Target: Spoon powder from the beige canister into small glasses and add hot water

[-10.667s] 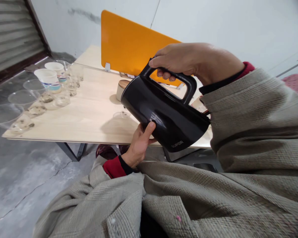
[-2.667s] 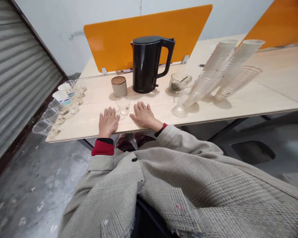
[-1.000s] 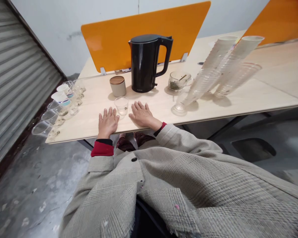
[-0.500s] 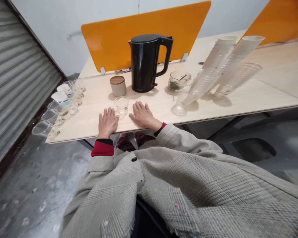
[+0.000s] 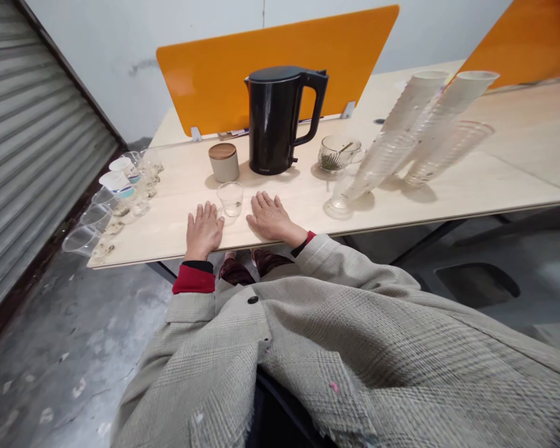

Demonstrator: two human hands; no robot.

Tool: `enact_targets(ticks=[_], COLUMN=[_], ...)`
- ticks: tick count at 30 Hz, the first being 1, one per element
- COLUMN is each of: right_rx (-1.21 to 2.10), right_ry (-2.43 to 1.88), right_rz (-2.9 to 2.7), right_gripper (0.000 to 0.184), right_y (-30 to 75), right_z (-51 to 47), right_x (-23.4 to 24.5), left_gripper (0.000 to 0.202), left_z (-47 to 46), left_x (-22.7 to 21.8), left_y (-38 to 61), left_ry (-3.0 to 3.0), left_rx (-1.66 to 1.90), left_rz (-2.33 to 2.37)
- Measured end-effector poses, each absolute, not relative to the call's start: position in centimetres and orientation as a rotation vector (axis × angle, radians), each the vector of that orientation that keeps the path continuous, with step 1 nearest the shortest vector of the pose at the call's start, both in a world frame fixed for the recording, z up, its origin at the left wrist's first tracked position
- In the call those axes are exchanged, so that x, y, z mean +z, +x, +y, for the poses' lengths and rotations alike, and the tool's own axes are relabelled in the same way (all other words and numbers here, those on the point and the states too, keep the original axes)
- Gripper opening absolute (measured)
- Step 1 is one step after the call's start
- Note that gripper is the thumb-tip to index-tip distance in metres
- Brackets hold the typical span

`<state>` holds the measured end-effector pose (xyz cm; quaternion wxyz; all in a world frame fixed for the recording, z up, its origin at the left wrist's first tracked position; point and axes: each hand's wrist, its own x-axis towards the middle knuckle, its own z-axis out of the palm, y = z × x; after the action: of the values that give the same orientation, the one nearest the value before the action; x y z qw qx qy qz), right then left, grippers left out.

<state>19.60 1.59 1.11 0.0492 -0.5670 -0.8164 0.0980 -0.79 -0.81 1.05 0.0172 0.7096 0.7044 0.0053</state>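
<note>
Both hands being held flat and empty, glass tumbler between them

Left hand [image 5: 204, 231] and right hand [image 5: 274, 218] are being rested palm down by the near edge of the pale wood table [image 5: 163, 246], fingers loosely spread, nothing held. Small clear glass tumbler [image 5: 230, 199] is being left upright, untouched, just beyond the gap between the hands; its contents are hard to tell. Main risk: a careless sweep of either hand could tip this light glass towards the lidded canister [image 5: 224, 163] or black electric kettle [image 5: 273, 121] on the far side. Stacks of clear plastic cups [image 5: 380, 158] at right appear to be leaning and could topple if the table is jolted
</note>
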Motion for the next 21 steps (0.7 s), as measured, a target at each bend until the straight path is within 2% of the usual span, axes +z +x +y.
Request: enact_targets(ticks=[21], right_rx=[0.255], right_ry=[-1.716], right_rz=[-2.484], right_gripper=[0.074], right_y=[19.59], right_z=[1.78], right_x=[0.56], left_gripper=[0.071], left_z=[-0.82], left_x=[0.95], left_y=[-0.91], left_ry=[2.211], left_rx=[0.018], left_rz=[2.189])
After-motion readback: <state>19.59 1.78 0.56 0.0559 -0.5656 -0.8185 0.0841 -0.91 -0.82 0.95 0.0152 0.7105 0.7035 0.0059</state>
